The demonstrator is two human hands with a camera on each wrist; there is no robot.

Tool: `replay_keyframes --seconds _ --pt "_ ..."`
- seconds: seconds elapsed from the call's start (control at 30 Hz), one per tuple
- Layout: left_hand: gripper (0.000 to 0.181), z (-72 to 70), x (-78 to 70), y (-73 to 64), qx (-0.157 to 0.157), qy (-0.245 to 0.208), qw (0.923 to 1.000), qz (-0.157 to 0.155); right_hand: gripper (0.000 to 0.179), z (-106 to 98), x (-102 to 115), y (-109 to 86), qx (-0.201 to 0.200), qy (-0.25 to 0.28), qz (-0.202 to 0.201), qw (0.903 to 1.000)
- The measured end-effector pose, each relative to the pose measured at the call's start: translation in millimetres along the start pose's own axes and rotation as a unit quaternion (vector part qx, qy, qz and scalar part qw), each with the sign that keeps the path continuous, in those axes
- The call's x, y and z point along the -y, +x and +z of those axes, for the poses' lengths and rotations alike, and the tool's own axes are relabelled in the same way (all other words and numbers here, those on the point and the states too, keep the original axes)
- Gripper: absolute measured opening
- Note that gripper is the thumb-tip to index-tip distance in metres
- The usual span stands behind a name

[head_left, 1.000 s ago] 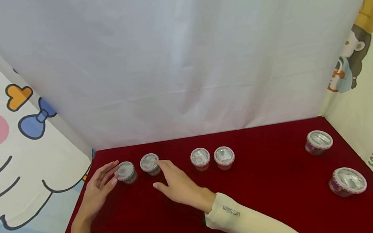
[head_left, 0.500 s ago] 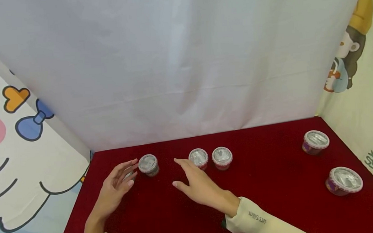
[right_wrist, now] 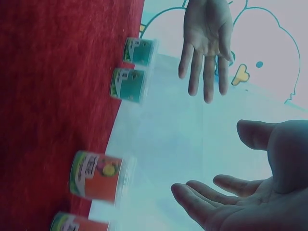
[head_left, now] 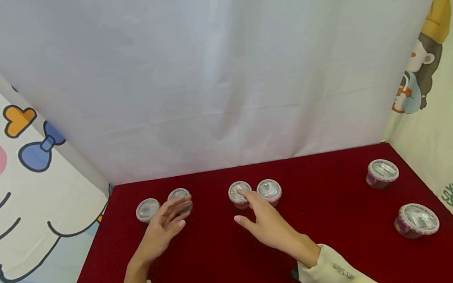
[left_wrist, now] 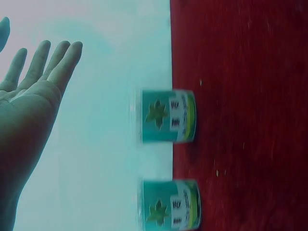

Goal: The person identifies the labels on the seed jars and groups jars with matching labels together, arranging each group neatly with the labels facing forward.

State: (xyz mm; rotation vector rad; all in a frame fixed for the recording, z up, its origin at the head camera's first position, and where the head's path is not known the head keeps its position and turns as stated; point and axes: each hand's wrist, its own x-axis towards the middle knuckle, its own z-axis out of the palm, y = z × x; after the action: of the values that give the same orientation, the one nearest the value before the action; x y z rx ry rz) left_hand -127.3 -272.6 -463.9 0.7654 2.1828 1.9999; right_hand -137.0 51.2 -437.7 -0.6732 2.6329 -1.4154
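Small lidded tubs (head_left: pixel 269 189), two green and two orange, stand upright in a row toward the back of your red tabletop (head_left: pixel 218 254), lids up, each one's round axis vertical. Your left hand (head_left: pixel 162 230) and right hand (head_left: pixel 272 226) are empty, fingers extended, thumbs apart. Two wider purple tubs (head_left: pixel 416 221) stand well off to your right. Your left hand is near the right green tub (right_wrist: pixel 128 85), your right near the left orange tub (right_wrist: pixel 98 177).

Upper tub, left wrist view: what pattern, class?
Green star shape on the tub, best in left wrist.
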Motion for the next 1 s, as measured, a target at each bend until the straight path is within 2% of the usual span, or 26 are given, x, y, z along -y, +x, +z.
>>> replay_keyframes --seconds 0.2,0.43,0.73,1.0 --pt "0.055 17.2 3.2 12.1 0.008 0.007 0.9999 0.011 0.066 -17 -12 -10.8 -0.019 0.01 0.015 0.9997" --pt "0.051 38.4 7.8 25.7 0.025 -0.003 0.9996 0.008 0.065 -37 -30 -23.9 -0.042 0.002 0.035 0.9985" --pt "0.049 61.2 16.4 40.6 0.051 -0.034 0.9981 0.005 0.063 -56 -50 -40.0 -0.069 0.006 0.033 0.9971" --pt "0.05 79.7 18.8 52.6 0.075 -0.044 0.9963 0.002 0.061 -72 -63 -54.3 -0.084 0.001 0.043 0.9955"
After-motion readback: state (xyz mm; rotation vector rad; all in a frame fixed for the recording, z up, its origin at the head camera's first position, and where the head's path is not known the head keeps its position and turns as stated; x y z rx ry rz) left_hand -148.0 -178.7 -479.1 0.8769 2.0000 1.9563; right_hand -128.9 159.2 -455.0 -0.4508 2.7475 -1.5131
